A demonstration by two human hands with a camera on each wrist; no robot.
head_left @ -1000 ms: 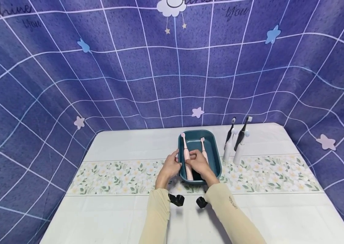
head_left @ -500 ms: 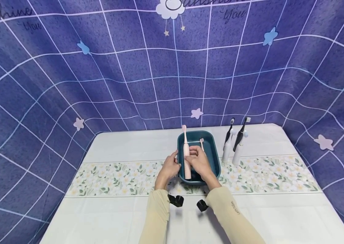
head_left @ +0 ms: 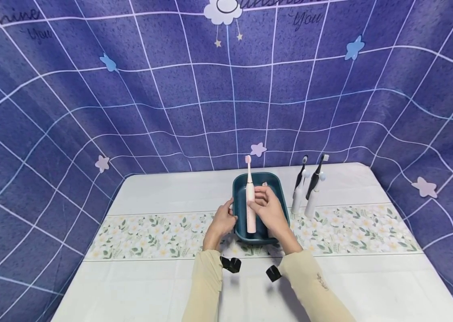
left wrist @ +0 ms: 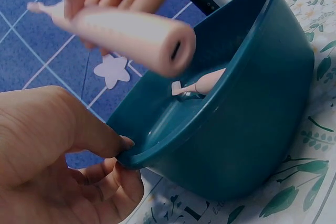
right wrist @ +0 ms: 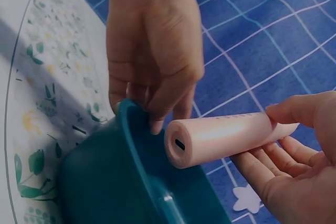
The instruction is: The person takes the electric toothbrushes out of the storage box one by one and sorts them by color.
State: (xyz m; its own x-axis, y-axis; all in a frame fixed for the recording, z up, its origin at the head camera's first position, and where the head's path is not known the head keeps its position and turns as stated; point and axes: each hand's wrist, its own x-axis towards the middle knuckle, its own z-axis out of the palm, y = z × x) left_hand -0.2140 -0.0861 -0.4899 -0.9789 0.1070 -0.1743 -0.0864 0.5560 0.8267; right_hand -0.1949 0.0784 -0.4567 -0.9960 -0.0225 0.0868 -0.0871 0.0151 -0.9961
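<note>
My right hand (head_left: 271, 213) holds a pale pink electric toothbrush (head_left: 251, 220) by its handle, between thumb and fingers, above a dark teal plastic bin (head_left: 255, 241). The brush head points up and away; the handle's flat end, with a dark slot, faces the cameras in both wrist views. My left hand (left wrist: 58, 140) pinches the bin's left rim, thumb inside and fingers outside. Inside the bin lies a second pink toothbrush (left wrist: 209, 81); in the head view my right hand hides most of it.
Right of the bin stand two black electric toothbrushes (head_left: 314, 183) with two white electric toothbrushes (head_left: 297, 200) in front of them. A white table (head_left: 158, 286) with a flowered band bears everything. Behind it hangs a blue grid-patterned curtain (head_left: 170, 89).
My right hand has lifted the pink toothbrush up from the bin's left side and shifted it slightly right. The left hand has stayed on the rim.
</note>
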